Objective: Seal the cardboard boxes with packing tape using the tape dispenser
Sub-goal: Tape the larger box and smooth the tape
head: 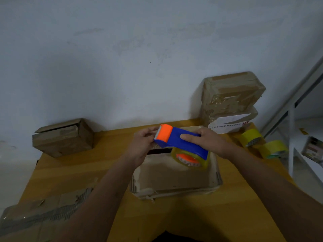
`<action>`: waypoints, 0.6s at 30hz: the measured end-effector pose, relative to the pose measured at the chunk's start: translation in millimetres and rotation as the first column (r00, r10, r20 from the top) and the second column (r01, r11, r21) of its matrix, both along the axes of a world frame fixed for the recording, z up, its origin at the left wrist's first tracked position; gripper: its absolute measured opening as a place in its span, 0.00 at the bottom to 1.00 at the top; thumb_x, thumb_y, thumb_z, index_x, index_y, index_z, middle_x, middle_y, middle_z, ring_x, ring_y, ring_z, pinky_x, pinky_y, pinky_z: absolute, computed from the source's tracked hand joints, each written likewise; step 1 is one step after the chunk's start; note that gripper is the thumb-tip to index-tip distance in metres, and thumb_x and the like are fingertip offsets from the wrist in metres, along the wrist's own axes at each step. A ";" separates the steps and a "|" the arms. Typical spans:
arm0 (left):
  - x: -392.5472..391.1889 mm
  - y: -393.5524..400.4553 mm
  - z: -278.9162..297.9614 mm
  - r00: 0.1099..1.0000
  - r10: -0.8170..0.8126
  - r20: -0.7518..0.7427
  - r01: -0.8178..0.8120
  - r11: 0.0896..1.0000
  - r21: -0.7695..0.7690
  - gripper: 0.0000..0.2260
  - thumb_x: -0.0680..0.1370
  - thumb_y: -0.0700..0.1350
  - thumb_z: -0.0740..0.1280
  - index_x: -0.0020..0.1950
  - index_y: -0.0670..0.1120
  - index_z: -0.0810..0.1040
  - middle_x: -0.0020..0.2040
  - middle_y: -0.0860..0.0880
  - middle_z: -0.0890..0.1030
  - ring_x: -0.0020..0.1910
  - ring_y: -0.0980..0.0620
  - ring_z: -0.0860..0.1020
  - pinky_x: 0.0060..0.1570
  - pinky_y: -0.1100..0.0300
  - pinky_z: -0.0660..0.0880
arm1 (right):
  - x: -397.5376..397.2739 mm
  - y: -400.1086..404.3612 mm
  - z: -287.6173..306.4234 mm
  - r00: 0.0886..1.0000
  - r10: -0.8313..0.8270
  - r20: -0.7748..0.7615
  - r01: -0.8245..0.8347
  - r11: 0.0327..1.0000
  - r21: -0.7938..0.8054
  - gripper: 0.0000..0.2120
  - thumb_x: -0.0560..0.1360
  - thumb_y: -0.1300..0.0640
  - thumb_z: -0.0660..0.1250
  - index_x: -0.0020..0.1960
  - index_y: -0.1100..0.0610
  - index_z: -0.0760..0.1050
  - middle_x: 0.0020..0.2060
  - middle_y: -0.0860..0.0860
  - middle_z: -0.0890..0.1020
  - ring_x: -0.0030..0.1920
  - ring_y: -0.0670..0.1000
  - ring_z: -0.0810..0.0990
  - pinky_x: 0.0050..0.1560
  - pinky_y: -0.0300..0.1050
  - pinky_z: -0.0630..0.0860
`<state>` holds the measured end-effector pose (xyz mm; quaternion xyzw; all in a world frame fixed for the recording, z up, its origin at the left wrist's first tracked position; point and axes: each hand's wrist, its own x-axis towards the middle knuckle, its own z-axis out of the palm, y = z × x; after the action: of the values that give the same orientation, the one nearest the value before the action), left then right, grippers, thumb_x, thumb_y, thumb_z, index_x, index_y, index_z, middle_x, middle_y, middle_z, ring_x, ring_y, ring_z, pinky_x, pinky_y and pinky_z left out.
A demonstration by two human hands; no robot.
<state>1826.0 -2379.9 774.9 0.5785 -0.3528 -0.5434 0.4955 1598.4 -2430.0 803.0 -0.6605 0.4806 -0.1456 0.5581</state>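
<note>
A blue and orange tape dispenser (176,139) with a yellowish tape roll (190,158) is held above a flat cardboard box (174,180) in the middle of the wooden table (73,170). My right hand (208,141) grips the dispenser's blue body, thumb on top. My left hand (145,139) is at the orange cutter end, its fingers pinching at the tape's free end there. The box's top flaps lie closed with a dark gap near the far edge under the dispenser.
An open-flapped box (63,137) stands at the table's back left. Two taped boxes (230,100) are stacked at the back right against the wall. Two spare tape rolls (262,144) lie on the right. Flattened cardboard (35,213) lies front left. A white shelf (304,130) stands on the right.
</note>
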 end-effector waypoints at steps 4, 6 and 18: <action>10.6 -15.6 19.9 0.998 0.045 -0.042 -0.047 0.998 -0.038 0.13 0.79 0.30 0.61 0.58 0.42 0.79 0.52 0.42 0.84 0.49 0.51 0.84 0.45 0.63 0.79 | 1.9 -21.4 22.9 0.993 0.116 0.033 -0.119 0.988 0.104 0.26 0.67 0.35 0.67 0.53 0.54 0.82 0.43 0.52 0.86 0.39 0.50 0.84 0.44 0.43 0.77; 16.9 -22.6 22.4 0.998 0.062 -0.019 -0.062 0.997 -0.038 0.14 0.79 0.30 0.61 0.59 0.41 0.79 0.52 0.41 0.84 0.48 0.51 0.84 0.44 0.63 0.79 | 7.9 -27.1 24.7 0.986 0.164 0.027 -0.166 0.975 0.146 0.23 0.69 0.36 0.66 0.55 0.50 0.80 0.46 0.50 0.86 0.43 0.50 0.84 0.45 0.43 0.78; 22.6 -12.2 -25.4 0.998 0.049 0.030 -0.052 0.990 0.130 0.12 0.78 0.31 0.63 0.55 0.44 0.81 0.50 0.46 0.84 0.46 0.54 0.83 0.41 0.64 0.79 | 24.8 -11.2 -25.4 0.984 0.173 -0.033 -0.161 0.961 0.224 0.29 0.67 0.31 0.65 0.60 0.48 0.77 0.50 0.50 0.85 0.49 0.51 0.85 0.55 0.51 0.81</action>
<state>1848.6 -2392.2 749.5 0.6258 -0.3081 -0.5448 0.4654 1623.1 -2441.2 777.6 -0.6363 0.4506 -0.0267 0.6256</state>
